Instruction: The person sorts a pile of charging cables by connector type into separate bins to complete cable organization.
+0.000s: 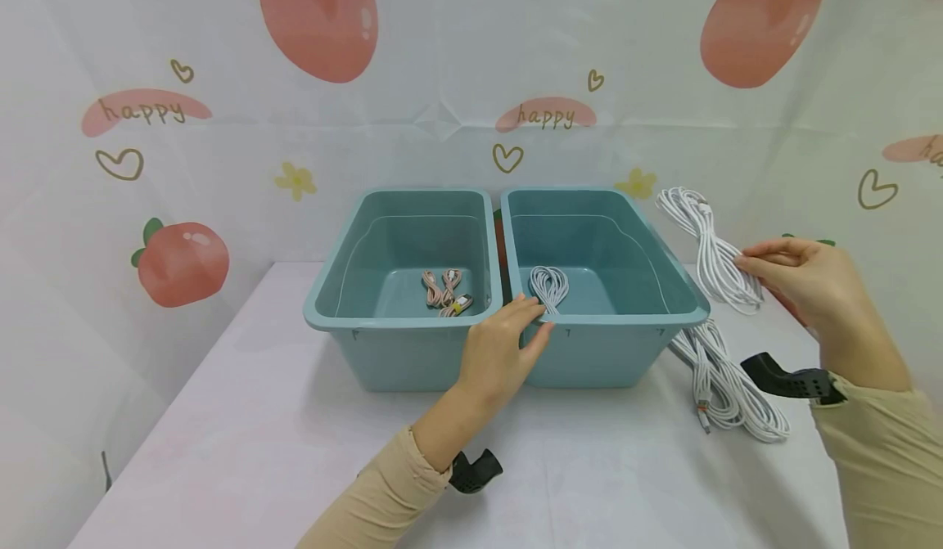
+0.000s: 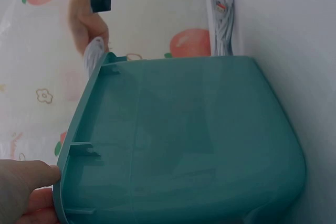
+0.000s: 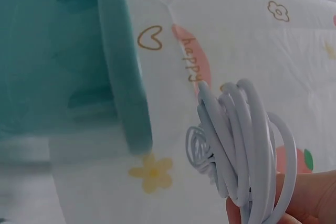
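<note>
With my right hand point(image 1: 818, 287) I hold a coiled white cable point(image 1: 715, 246) to the right of the right teal bin point(image 1: 611, 353). The coil hangs in a long bundle tied at its middle, and its thick loops fill the front of the right wrist view by my fingers point(image 3: 302, 198). My left hand point(image 1: 497, 348) grips the front rim of the right bin near its left corner, thumb outside and fingers over the edge. Inside that bin lies a smaller white cable coil point(image 1: 549, 287).
Beside it stands the left teal bin point(image 1: 412, 357), holding several small pinkish cables point(image 1: 442, 289). Another white cable coil point(image 1: 725, 385) lies on the white table point(image 1: 575, 467) at the right bin's right side. A patterned sheet point(image 1: 442, 66) hangs behind.
</note>
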